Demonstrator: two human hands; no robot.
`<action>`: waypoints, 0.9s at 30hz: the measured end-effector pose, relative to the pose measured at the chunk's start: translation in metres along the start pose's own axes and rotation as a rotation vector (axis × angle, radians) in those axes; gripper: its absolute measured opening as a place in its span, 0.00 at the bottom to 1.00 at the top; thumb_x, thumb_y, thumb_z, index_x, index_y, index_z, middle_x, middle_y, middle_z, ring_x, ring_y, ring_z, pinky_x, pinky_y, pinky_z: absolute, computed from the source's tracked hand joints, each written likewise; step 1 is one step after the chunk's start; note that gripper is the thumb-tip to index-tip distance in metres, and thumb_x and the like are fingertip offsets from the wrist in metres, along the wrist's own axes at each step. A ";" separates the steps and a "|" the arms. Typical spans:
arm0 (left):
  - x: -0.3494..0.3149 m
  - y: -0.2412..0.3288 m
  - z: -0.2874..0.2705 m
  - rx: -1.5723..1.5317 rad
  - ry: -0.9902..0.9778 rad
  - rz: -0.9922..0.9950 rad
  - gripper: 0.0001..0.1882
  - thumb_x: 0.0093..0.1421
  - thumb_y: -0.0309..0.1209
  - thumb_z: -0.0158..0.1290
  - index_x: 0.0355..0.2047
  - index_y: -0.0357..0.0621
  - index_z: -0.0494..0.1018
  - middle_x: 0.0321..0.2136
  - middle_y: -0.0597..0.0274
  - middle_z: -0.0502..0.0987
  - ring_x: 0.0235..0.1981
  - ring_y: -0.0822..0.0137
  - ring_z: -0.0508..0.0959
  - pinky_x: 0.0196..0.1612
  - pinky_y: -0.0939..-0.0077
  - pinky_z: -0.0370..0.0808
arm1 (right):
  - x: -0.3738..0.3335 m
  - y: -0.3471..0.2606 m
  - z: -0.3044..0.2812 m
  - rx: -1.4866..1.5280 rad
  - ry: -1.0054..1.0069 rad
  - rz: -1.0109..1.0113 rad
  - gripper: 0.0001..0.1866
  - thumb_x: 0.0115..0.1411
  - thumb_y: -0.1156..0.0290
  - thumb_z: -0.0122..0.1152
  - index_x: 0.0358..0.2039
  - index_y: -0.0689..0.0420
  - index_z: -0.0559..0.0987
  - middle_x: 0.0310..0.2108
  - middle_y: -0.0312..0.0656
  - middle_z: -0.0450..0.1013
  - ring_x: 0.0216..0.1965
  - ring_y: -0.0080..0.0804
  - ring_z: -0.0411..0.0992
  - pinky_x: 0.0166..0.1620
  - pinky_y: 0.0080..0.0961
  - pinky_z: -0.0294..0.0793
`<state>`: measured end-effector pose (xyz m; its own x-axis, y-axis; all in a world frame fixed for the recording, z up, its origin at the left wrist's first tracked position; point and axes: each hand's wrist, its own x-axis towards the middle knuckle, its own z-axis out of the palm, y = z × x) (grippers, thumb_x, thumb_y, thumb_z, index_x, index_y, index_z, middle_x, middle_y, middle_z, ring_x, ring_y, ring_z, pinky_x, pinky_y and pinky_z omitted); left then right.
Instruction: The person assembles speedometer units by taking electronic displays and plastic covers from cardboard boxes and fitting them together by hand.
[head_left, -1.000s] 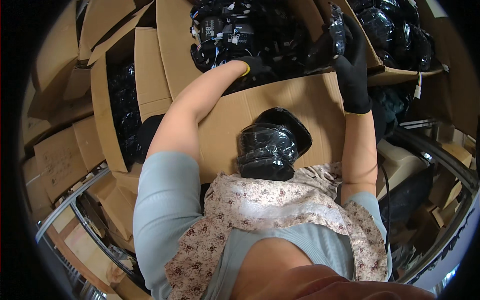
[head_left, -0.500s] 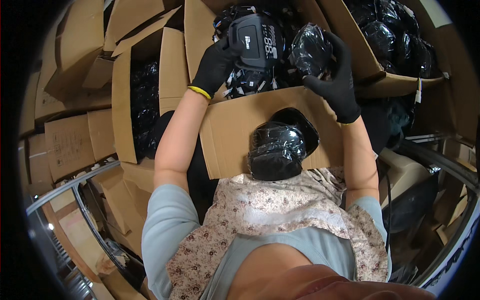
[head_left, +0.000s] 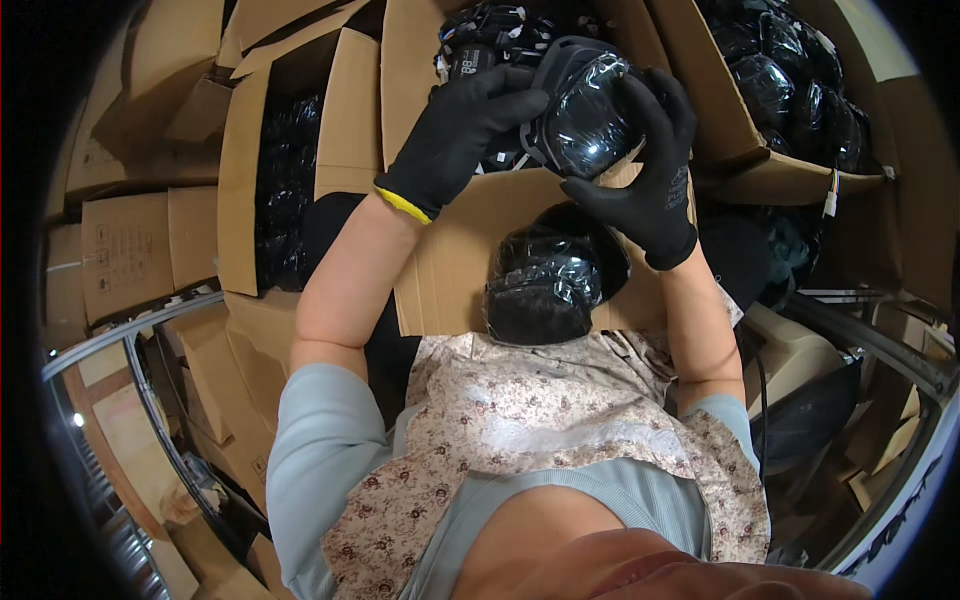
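Both my hands wear black gloves. My left hand [head_left: 470, 130] grips the edge of a dark grey display unit [head_left: 562, 58], its screen side now hidden. My right hand [head_left: 655, 180] curls round a black rounded cover [head_left: 598, 120] wrapped in clear film. The cover lies over the display unit, the two pressed or nearly pressed together above an open carton. Closer to me, more film-wrapped black covers [head_left: 545, 285] lie on the carton's flap [head_left: 440, 275]. Inside the carton, another display unit [head_left: 470, 62] sits among black cables with white connectors [head_left: 490, 22].
At the right, an open carton [head_left: 770, 170] holds several film-wrapped black parts [head_left: 765, 85]. A second carton [head_left: 243, 190] at the left holds more wrapped parts [head_left: 285, 190]. Cartons [head_left: 130, 255] are stacked further left. Metal rails [head_left: 140, 325] run along both sides.
My left hand has turned the display unit and brought it right, behind the wrapped cover. My right hand has moved slightly left and down with the cover. The two pieces now overlap.
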<state>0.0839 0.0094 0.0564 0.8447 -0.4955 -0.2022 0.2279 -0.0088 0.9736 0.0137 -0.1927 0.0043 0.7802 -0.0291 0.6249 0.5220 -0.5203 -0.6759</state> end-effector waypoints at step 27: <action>-0.014 0.002 -0.007 0.651 0.043 0.285 0.17 0.64 0.33 0.51 0.49 0.35 0.73 0.37 0.58 0.79 0.36 0.70 0.78 0.41 0.76 0.75 | -0.001 -0.022 0.000 -0.246 -0.079 -0.067 0.47 0.31 0.63 0.80 0.57 0.47 0.72 0.59 0.52 0.55 0.59 0.52 0.60 0.58 0.43 0.67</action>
<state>0.0757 0.0221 0.0607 0.8497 -0.5214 0.0786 -0.3289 -0.4076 0.8519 0.0013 -0.1810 0.0185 0.7760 0.0740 0.6264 0.4814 -0.7112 -0.5123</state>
